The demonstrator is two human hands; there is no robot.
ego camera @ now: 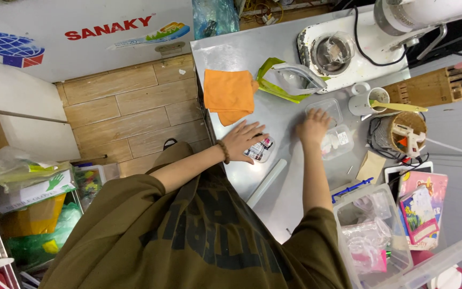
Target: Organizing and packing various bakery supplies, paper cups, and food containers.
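The left hand (pixel 244 140) lies flat with fingers spread on a small flat packet (pixel 259 149), white with red and dark patches on its label, which sits on the steel table (pixel 290 182) near the table's left edge; the fingers press it rather than close around it. The right hand (pixel 312 127) rests with loose, spread fingers on a clear plastic tub (pixel 338 142) that bears a small white label, with a second clear tub (pixel 327 109) touching just behind it. Behind the left hand a folded orange cloth (pixel 229 95) hangs slightly over the table's left edge, and a green and silver pouch (pixel 287 80) lies open beside it. A white tube (pixel 267 183) lies slantwise on the bare steel between the two forearms, where most of the open room is. To the right the table is crowded: a white mug (pixel 367 100), a wooden knife block (pixel 431 88), a small basket with a glue gun (pixel 408 134), bright booklets (pixel 421 208), and a clear storage box (pixel 372 235) with a blue latch at the near right corner. Left of the table runs wood-look floor, and a white cabinet with a red and blue sign (pixel 81 37) stands beyond it.
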